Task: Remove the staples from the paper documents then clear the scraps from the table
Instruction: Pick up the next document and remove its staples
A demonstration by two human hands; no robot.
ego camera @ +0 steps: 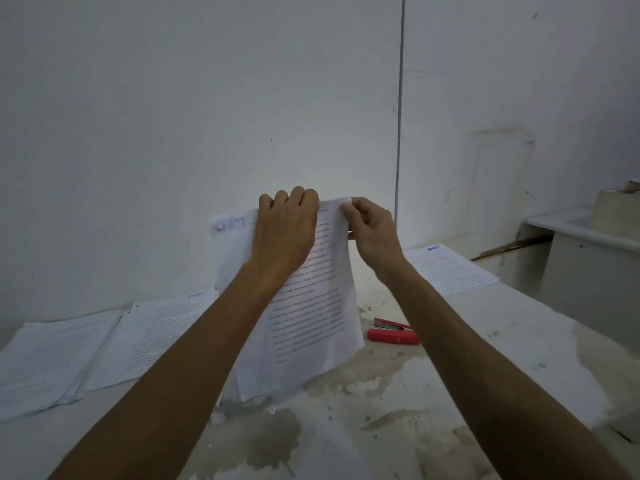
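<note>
While the stapled document [311, 306] hangs upright above the table [467, 375], we see both hands working at its top edge. The left hand [285, 233] grips that edge with its fingers curled over the sheets; the right hand [372, 230] pinches the top corner between thumb and fingertips, which we judge to be where the staple sits, though the staple itself is too small to make out. The document's long axis runs near vertical, leaning slightly, its top toward the wall and its lower edge just above the tabletop. As to progress, we judge the work partly done: loose sheets [69, 351] lie spread at the left of the table and another paper [450, 268] rests at the far right, but we cannot tell which are already freed. A red stapler [393, 332] lies just right of the held document. Small pale scraps [218, 418] lie near the front, so clearing remains.
</note>
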